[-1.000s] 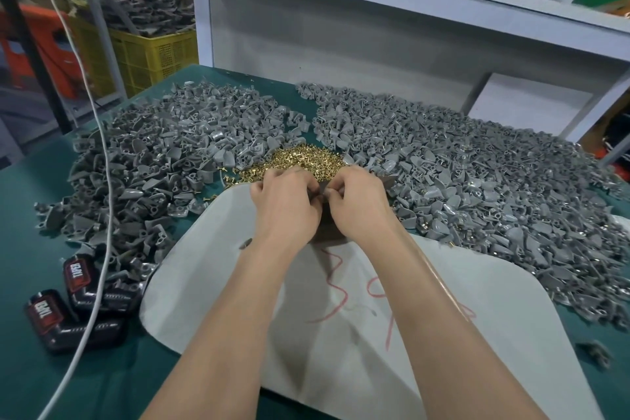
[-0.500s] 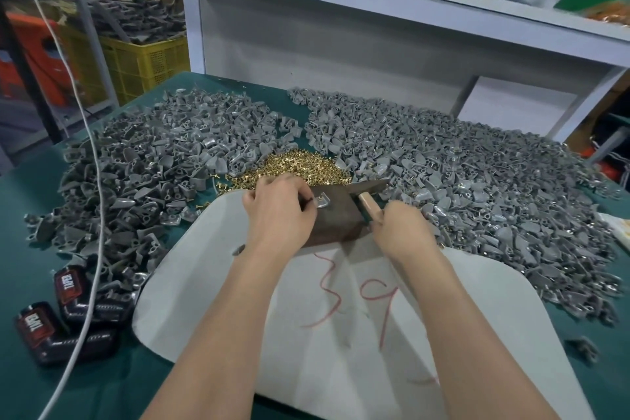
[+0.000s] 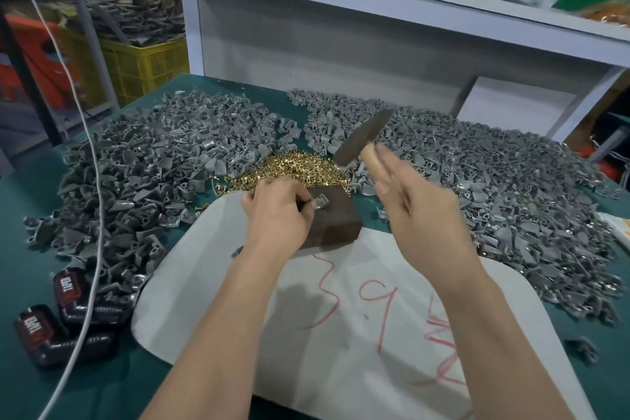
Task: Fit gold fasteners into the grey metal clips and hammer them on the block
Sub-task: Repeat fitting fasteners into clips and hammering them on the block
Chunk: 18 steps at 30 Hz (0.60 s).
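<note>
Since the last frame our right hand (image 3: 419, 211) has swung the hammer (image 3: 361, 141) up off the block (image 3: 337, 225). Its blurred head now hangs far and right of it. Heaps of grey metal clips (image 3: 153, 174) lie either side of the gold fasteners (image 3: 293, 169). The block sits at the white sheet's (image 3: 375, 351) far edge, and there our left hand (image 3: 276, 211) pinches one clip (image 3: 320, 206). Our right hand grips the wooden handle; the blow must fall near-left, just beside our left fingertips (image 3: 311, 212).

Green-topped table (image 3: 24, 249) under heaps of grey clips (image 3: 143, 174), gold fasteners (image 3: 289, 169), a white sheet (image 3: 375, 368), two battery packs (image 3: 85, 303).
</note>
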Available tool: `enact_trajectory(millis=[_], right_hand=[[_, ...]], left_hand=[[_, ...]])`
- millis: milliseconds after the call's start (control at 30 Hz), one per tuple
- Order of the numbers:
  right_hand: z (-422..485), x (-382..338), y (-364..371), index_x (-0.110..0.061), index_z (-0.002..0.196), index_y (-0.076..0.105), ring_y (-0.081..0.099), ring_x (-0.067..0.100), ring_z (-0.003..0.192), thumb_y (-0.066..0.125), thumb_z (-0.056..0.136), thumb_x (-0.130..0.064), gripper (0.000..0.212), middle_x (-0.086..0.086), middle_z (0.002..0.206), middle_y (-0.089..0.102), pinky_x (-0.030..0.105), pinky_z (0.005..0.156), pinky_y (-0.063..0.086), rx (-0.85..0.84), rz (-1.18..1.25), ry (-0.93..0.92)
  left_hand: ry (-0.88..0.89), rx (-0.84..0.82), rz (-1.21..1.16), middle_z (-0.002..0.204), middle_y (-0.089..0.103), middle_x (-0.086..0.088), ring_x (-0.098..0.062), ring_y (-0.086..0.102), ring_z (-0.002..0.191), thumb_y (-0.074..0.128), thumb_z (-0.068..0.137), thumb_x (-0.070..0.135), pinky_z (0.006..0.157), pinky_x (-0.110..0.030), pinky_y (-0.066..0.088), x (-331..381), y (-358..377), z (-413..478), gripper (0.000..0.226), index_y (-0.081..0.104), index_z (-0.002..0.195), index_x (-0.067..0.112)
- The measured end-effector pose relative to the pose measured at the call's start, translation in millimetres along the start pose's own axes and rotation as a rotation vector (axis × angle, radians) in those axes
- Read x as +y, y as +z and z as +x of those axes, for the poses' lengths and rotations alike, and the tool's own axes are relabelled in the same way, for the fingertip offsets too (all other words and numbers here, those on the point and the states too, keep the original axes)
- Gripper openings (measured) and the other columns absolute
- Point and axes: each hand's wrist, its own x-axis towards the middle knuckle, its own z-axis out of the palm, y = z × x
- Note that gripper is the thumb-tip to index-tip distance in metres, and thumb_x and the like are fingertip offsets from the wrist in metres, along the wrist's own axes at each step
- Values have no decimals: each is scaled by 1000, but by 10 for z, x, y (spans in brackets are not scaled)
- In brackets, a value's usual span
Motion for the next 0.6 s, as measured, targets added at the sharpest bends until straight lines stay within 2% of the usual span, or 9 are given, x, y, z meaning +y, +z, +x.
enact_trajectory(millis=[100,233,300,333,400,433,500,533,600], right_hand=[[-57,-41,65,-44,138,42,60,2,108,46,98,-28,43,-27,133,50,18,93,45,-190,-43,20],[5,-49,-1,-40,137,44,56,-20,78,47,99,-27,41,-35,104,59,-3,67,39,89,78,-22],[7,-69,38,-44,137,42,60,-13,89,44,100,-31,40,-35,119,54,5,78,45,20,45,-42],[-10,-70,83,-46,137,41,61,-3,100,43,100,-31,41,-33,130,48,16,90,48,-97,-6,-34],[-2,-73,110,-46,137,41,56,6,117,43,100,-27,42,-32,137,42,26,101,43,-199,-51,-19],[23,-77,102,-44,137,42,55,-1,116,44,99,-26,42,-36,133,42,20,100,42,-147,-36,-37],[51,-99,51,-39,138,45,54,-19,96,46,99,-26,41,-41,115,49,-2,82,39,64,45,-41],[53,-95,46,-38,138,45,54,-21,89,46,99,-26,41,-37,109,55,-5,75,37,111,53,-43],[1,-134,85,-42,138,42,60,-10,99,44,99,-26,42,-27,124,56,7,87,43,-1,-3,-79]], left_hand=[[-25,12,-10,86,61,12,-21,51,103,66,85,21,80,-32,22,0,-16,-2,13,65,74,28],[-18,5,-32,78,55,13,-22,51,101,66,86,20,77,-31,20,9,-9,-6,14,66,73,26],[-37,-6,-17,82,60,11,-22,51,103,65,86,20,79,-31,21,12,-7,4,11,69,78,25],[-40,-7,-2,87,63,10,-22,50,105,64,87,21,81,-32,23,17,-13,8,9,70,80,25],[-39,-9,15,95,66,9,-21,49,107,64,87,22,83,-33,24,23,-9,5,9,70,83,26],[-41,-13,16,96,66,9,-22,47,108,64,87,22,83,-32,23,24,-10,0,9,69,82,26],[-30,-12,7,91,64,10,-22,46,106,64,87,21,82,-32,22,22,-1,-5,11,68,79,26],[-27,-12,1,90,63,10,-22,47,105,65,87,21,82,-32,23,18,5,4,11,68,78,26],[-40,-19,-1,90,62,10,-22,46,107,64,87,21,82,-32,22,18,-13,2,12,66,77,27]])
